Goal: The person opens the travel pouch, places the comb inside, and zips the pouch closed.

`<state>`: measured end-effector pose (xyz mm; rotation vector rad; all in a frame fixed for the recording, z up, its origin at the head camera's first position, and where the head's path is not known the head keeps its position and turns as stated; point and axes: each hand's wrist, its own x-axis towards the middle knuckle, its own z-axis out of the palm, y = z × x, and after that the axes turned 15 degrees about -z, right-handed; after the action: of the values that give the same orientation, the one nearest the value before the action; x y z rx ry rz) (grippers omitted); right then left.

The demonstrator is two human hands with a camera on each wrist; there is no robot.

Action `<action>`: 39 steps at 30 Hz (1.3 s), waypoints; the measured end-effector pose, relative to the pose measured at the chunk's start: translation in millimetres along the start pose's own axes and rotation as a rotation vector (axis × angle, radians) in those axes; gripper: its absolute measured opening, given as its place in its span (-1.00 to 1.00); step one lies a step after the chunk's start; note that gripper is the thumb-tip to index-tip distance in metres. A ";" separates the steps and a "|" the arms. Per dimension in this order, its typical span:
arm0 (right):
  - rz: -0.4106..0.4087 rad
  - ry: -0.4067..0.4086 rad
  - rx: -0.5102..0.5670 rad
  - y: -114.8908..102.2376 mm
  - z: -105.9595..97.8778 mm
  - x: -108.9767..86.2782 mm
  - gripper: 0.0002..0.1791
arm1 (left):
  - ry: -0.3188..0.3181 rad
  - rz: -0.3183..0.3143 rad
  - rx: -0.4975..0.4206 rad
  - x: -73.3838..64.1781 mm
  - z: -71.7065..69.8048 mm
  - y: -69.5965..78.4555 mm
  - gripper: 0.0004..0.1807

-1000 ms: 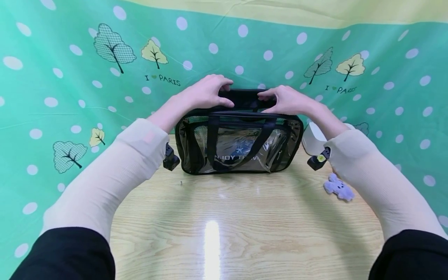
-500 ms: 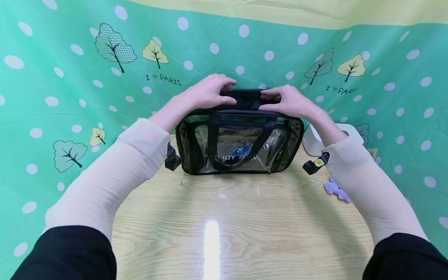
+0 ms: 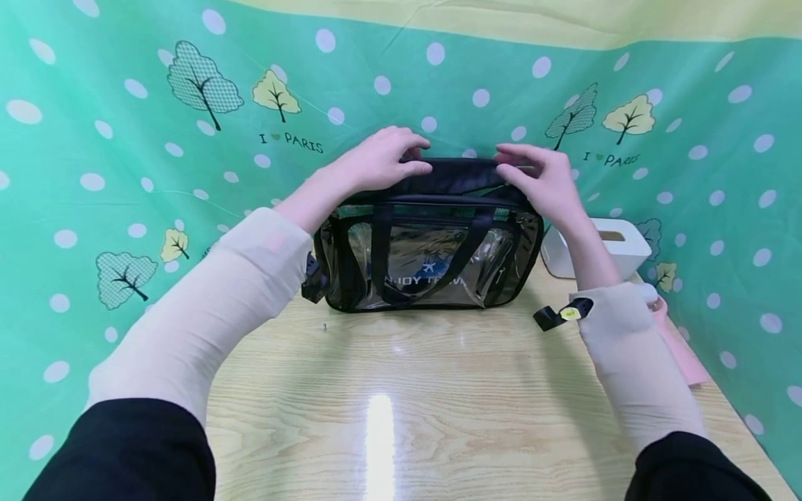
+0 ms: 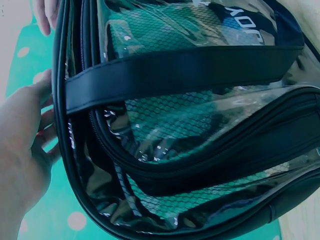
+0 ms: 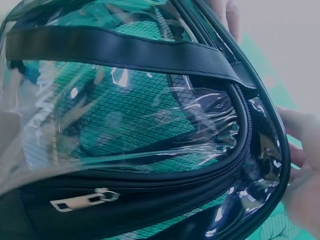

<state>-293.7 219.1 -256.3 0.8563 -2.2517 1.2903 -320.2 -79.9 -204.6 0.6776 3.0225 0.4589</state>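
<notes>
A clear travel bag (image 3: 432, 296) with black trim stands upright on the wooden table, its front straps (image 3: 382, 254) hanging down. At the left of its top, my left hand (image 3: 385, 160) holds the black top edge, with thumb in front and fingers toward the back. My right hand (image 3: 546, 184) grips the same edge near the right end in a similar way. In the left wrist view, the left fingers curl behind the bag's rim. A metal zipper pull (image 5: 80, 201) lies on the front pocket in the right wrist view. The bag's inside is mostly hidden from above.
A white box with a slot in its top (image 3: 626, 243) stands right of the bag. Something pink (image 3: 683, 355) lies beyond the right forearm, partly covered. A green dotted cloth (image 3: 351, 76) hangs close behind the bag.
My right hand has moved right along the bag's top edge, and my left hand slightly right. The right forearm swung inward, covering the purple plush toy and uncovering the white box and pink thing.
</notes>
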 end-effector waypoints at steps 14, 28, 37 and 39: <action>-0.019 0.489 0.297 8.0 14.5 -54.2 -0.64 | 0.013 0.006 0.023 4.1 -3.5 24.1 -0.44; 0.026 0.510 0.221 26.5 30.0 -97.6 -0.58 | 0.034 0.037 0.088 21.8 9.7 55.9 -0.46; 0.077 0.600 0.232 40.2 33.9 -111.2 -0.67 | 0.075 0.045 0.093 33.5 24.3 80.4 -0.52; 0.072 0.623 0.256 41.4 36.9 -112.5 -0.71 | 0.084 0.031 0.099 33.9 27.3 83.6 -0.53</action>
<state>-241.6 237.5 -368.9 0.3698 -1.6627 1.6273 -314.1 14.2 -205.1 0.7295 3.1361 0.3488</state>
